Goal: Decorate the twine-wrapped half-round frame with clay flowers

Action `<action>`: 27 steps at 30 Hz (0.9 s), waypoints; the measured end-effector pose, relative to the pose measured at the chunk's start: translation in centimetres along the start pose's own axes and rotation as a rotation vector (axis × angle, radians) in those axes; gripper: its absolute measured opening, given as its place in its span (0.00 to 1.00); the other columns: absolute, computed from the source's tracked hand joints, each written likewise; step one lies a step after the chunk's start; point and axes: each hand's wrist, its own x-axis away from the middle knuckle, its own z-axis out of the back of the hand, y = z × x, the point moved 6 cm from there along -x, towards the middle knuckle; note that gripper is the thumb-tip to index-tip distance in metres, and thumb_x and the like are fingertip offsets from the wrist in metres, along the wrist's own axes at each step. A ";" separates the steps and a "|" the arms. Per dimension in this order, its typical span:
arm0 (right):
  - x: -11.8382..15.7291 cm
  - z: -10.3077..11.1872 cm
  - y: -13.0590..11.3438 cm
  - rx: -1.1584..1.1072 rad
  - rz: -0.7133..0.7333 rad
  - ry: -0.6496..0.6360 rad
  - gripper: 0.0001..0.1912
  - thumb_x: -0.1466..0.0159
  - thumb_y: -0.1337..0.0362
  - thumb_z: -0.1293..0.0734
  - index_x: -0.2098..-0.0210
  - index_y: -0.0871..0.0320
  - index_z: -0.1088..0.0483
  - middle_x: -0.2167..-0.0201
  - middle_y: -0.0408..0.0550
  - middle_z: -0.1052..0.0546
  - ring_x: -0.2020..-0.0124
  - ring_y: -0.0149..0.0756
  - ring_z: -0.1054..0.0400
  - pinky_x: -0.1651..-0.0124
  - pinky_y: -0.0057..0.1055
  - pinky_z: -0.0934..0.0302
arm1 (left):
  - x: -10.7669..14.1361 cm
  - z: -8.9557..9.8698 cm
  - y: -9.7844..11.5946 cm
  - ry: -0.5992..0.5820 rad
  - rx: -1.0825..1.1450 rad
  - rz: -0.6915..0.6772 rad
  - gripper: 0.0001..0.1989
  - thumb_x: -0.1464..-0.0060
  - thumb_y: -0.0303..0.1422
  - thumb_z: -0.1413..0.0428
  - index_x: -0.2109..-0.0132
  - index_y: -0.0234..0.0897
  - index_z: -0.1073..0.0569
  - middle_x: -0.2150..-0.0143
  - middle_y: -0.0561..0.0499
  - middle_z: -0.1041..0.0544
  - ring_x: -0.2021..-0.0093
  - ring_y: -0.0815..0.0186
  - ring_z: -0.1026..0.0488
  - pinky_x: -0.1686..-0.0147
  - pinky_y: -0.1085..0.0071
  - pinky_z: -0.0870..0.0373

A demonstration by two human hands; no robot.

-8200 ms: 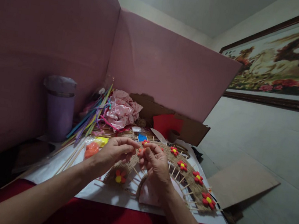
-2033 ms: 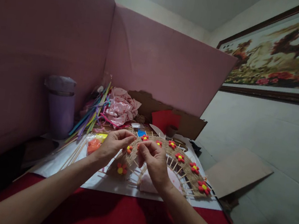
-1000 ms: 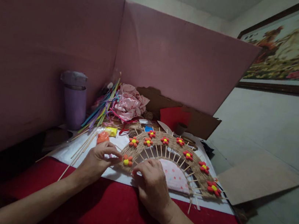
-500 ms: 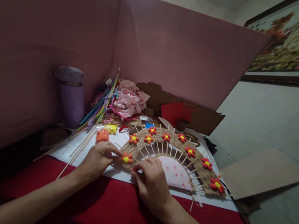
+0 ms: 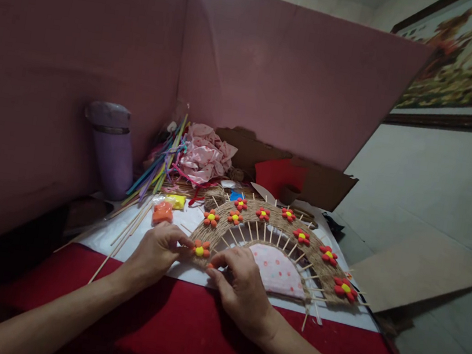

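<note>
A half-round fan shape of thin sticks woven with brown twine [image 5: 271, 220] lies flat, with red and orange clay flowers with yellow centres along its arch. White cloth with pink dots [image 5: 278, 271] covers its inner half-circle. At the arch's left end sits an orange clay flower [image 5: 200, 249]. My left hand [image 5: 162, 248] is closed beside it, fingertips at its left petal; what they grip is hidden. My right hand [image 5: 237, 277] bends over the lower left end, thumb and forefinger pinching a small bit of orange clay [image 5: 210, 266].
Packs of orange clay [image 5: 163, 212] and yellow clay [image 5: 177, 201] lie behind my left hand. Loose sticks [image 5: 127, 232] are at the left, near a purple flask [image 5: 111, 153]. Twine, pipe cleaners [image 5: 168, 159] and crumpled pink cloth [image 5: 206, 155] are heaped behind. A red cloth [image 5: 145, 322] covers the near table.
The view has shifted slightly. Both hands stay at the left end of the arch, and the bit of orange clay shows more clearly at my right fingertips.
</note>
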 end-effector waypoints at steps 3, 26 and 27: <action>0.0 0.0 0.0 -0.012 -0.003 -0.004 0.03 0.41 0.69 0.34 0.69 0.56 0.33 0.70 0.45 0.30 0.65 0.37 0.39 0.59 0.35 0.46 | 0.2 0.0 -0.3 -0.032 0.131 0.116 0.08 0.56 0.35 0.41 0.68 0.38 0.22 0.71 0.49 0.22 0.69 0.65 0.30 0.68 0.69 0.35; -0.2 0.3 -0.3 -0.030 0.011 0.016 0.02 0.41 0.69 0.34 0.70 0.56 0.33 0.71 0.44 0.28 0.66 0.36 0.38 0.60 0.35 0.46 | -0.2 -2.5 -0.7 -0.269 0.471 0.354 0.31 0.56 0.42 0.41 0.47 0.32 0.39 0.72 0.49 0.24 0.73 0.65 0.28 0.74 0.72 0.39; -0.2 0.3 -0.3 -0.032 0.015 0.017 0.02 0.41 0.68 0.34 0.70 0.56 0.33 0.71 0.44 0.28 0.66 0.36 0.37 0.60 0.35 0.45 | -0.2 -2.6 -0.8 -0.258 0.466 0.353 0.30 0.56 0.41 0.41 0.48 0.32 0.38 0.73 0.50 0.25 0.74 0.65 0.29 0.75 0.72 0.39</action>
